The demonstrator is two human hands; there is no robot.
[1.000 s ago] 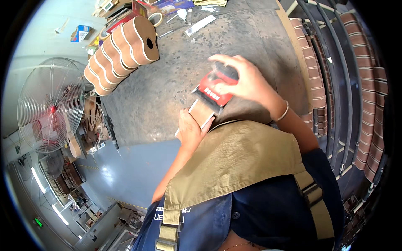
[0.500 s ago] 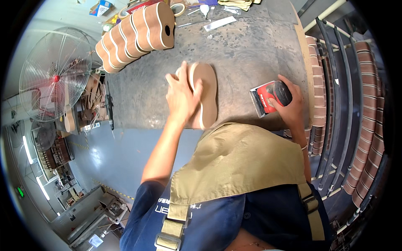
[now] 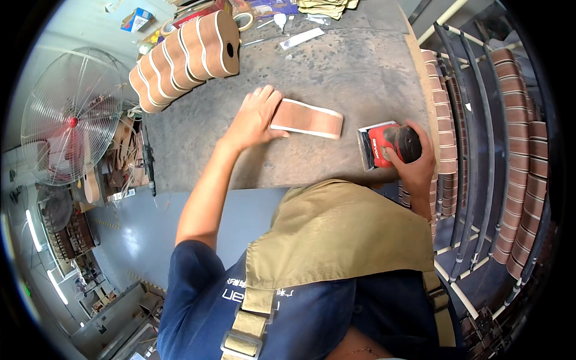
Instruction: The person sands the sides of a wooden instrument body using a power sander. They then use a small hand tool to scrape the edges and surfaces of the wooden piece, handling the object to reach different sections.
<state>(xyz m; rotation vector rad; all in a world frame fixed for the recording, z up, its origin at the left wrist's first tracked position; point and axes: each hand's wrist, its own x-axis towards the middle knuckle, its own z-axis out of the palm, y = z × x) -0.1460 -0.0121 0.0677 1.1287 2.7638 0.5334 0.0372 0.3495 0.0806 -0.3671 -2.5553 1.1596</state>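
Observation:
A ukulele body (image 3: pixel 310 119) of brown wood with white edging stands on its side over the workbench (image 3: pixel 198 159), its curved side turned up. My left hand (image 3: pixel 254 122) grips its left end, fingers wrapped over the far side and the thumb at the near edge. To the right, my right hand (image 3: pixel 419 163) is closed around a red and black electric sander (image 3: pixel 384 143), which sits near the bench's right edge. The sander and the ukulele body are apart.
Several more ukulele bodies (image 3: pixel 186 55) stand in a row at the far left. Beyond lie a tape roll (image 3: pixel 243 22), a white strip (image 3: pixel 302 38) and folded yellow cloths (image 3: pixel 327 6). A large fan (image 3: pixel 73 122) stands left; a rack (image 3: pixel 474 90) holding more bodies is at right.
My left hand has turned the ukulele body from lying flat, face up, onto its side, its length now pointing right. The sander has stayed in my right hand near the same place.

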